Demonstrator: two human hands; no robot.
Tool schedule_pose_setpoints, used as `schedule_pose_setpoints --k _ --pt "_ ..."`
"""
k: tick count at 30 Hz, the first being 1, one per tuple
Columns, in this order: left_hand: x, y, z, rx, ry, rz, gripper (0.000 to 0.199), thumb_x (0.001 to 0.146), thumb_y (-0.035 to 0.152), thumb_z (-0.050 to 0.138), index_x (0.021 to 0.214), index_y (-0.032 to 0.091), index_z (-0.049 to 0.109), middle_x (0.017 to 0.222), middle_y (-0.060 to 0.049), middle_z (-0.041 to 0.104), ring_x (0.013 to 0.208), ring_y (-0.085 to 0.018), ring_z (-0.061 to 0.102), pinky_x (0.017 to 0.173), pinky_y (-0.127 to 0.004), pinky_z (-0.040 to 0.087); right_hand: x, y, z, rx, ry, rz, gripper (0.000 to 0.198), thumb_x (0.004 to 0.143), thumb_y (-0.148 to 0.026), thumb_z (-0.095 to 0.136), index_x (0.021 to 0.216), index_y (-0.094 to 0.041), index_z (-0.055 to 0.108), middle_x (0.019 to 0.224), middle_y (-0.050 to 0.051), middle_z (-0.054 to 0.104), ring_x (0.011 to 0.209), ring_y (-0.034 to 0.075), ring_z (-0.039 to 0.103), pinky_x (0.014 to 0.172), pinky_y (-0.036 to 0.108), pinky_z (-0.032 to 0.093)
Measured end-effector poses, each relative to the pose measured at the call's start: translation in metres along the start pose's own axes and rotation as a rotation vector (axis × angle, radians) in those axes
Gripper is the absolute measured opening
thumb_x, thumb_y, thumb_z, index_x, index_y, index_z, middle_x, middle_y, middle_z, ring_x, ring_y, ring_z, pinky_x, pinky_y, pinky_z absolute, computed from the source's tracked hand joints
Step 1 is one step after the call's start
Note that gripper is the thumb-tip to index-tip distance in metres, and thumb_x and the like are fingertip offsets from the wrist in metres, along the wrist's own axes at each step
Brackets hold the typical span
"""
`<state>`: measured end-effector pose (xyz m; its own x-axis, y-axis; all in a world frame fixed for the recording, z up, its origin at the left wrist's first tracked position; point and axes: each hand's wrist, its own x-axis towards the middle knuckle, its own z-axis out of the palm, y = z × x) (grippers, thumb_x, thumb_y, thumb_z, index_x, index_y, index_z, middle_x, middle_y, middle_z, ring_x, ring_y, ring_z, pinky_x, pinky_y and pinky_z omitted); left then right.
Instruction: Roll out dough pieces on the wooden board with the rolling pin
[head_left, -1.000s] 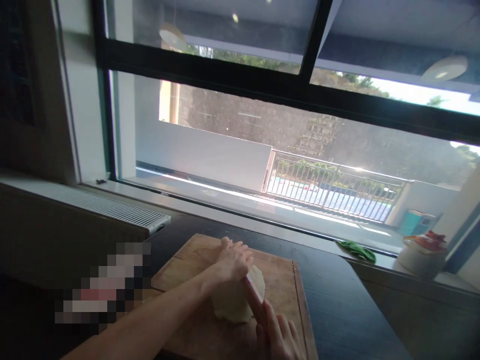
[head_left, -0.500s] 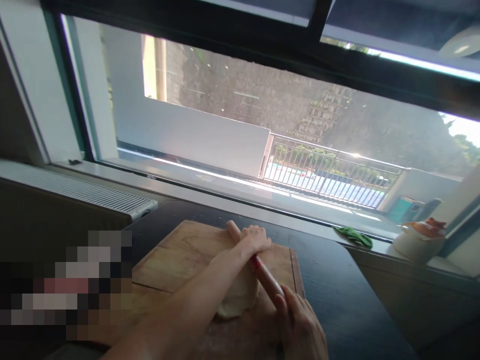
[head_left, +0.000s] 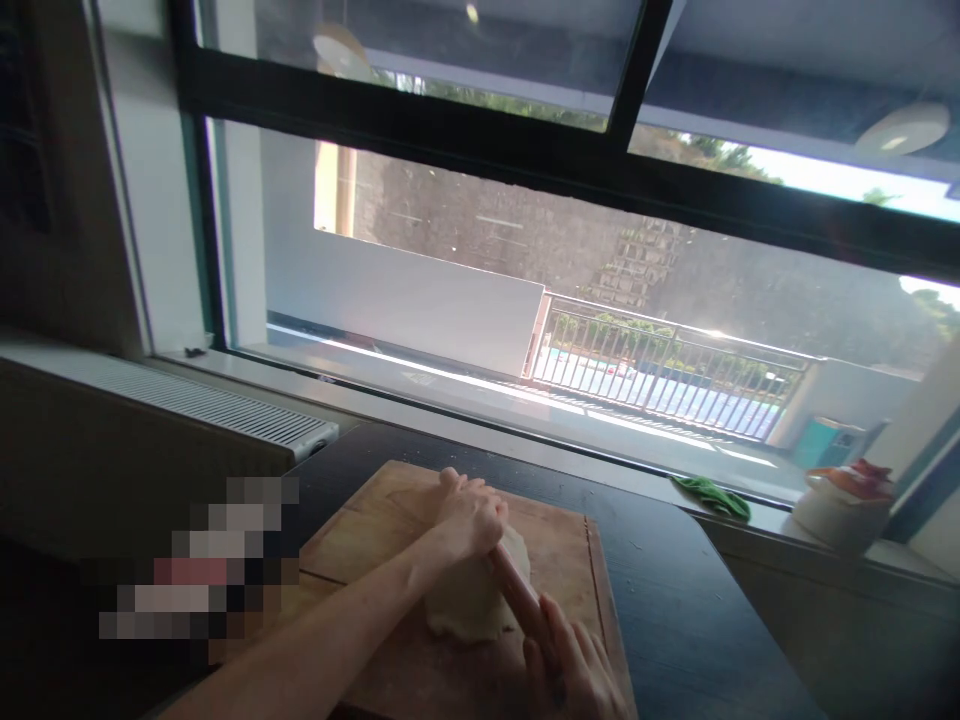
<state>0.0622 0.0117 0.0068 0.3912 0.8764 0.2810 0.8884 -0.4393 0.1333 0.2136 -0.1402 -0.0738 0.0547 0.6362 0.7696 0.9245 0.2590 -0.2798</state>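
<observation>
Well, from my remote seat I have the head camera looking down on a wooden board [head_left: 360, 535] that lies on a dark bench [head_left: 675, 570] below a wide window. On the board, near its middle, sits a pale, flattened piece of dough [head_left: 465, 608] with an uneven edge, partly hidden from me by the left forearm. A rolling pin [head_left: 517, 590] slants across it, one end pointing toward the window and the other toward the lower right; I can't tell how hard it presses. My left hand [head_left: 475, 515] is on the far part of the pin, its fingers closed over the wood, with the pin's rounded tip showing just beyond them. My right hand [head_left: 576, 662] has the near part, its fingers clamped around the pin and the thumb on the side toward the dough; the very end is hidden inside that grip. More of the dough shows on the pin's left, with a smaller patch on its right. Over on the windowsill [head_left: 480, 415], well apart from the board, I see a crumpled green cloth [head_left: 714, 498] and, to its right, a pale pot [head_left: 836, 522] with a reddish top. A radiator [head_left: 187, 400] runs along the left.
</observation>
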Motion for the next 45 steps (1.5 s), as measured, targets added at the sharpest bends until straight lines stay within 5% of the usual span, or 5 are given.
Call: schedule_pose_setpoints --k 6,22,34,41,45 --pt "-0.006 -0.007 0.0 0.054 0.018 0.048 0.038 0.088 0.024 0.032 0.078 0.019 0.068 0.099 -0.008 0.068 0.102 -0.023 0.053 0.099 -0.046 0.029 0.0 0.001 0.0 0.021 0.008 -0.021 0.035 0.091 -0.042 0.043 0.115 -0.025 0.061 0.085 0.005 0.069 0.075 0.021 0.065 0.068 0.031 0.05" --pt "0.083 0.048 0.023 -0.058 -0.229 -0.098 0.038 0.081 0.037 0.043 0.102 0.015 0.066 0.112 -0.015 0.065 0.107 -0.029 0.056 0.089 -0.045 0.042 0.035 0.028 -0.024 -0.071 -0.228 0.198 0.044 0.095 -0.05 0.029 0.111 -0.028 0.063 0.095 0.004 0.067 0.087 0.021 0.06 0.071 0.03 0.047" --pt "-0.017 -0.003 -0.011 -0.007 0.05 0.063 0.035 0.089 0.027 0.035 0.076 0.019 0.066 0.096 -0.008 0.066 0.1 -0.022 0.052 0.096 -0.039 0.03 0.004 -0.007 -0.016 -0.079 -0.096 -0.022 0.034 0.093 -0.035 0.04 0.122 -0.026 0.056 0.088 0.004 0.067 0.079 0.02 0.06 0.075 0.034 0.044" --pt "-0.064 -0.024 -0.016 0.074 0.195 -0.009 0.042 0.093 0.039 0.028 0.086 0.024 0.067 0.086 -0.006 0.062 0.088 -0.023 0.051 0.091 -0.044 0.03 0.078 -0.031 -0.024 -0.19 -0.389 0.03 0.035 0.094 -0.031 0.034 0.078 -0.024 0.064 0.085 0.006 0.063 0.085 0.022 0.056 0.08 0.035 0.037" --pt "-0.056 -0.018 -0.016 0.058 0.213 0.008 0.042 0.093 0.041 0.028 0.09 0.025 0.066 0.093 -0.007 0.06 0.091 -0.024 0.05 0.09 -0.042 0.031 0.123 -0.018 0.003 -0.202 -0.589 0.173 0.037 0.093 -0.03 0.032 0.082 -0.019 0.066 0.094 0.009 0.062 0.091 0.02 0.055 0.078 0.031 0.037"
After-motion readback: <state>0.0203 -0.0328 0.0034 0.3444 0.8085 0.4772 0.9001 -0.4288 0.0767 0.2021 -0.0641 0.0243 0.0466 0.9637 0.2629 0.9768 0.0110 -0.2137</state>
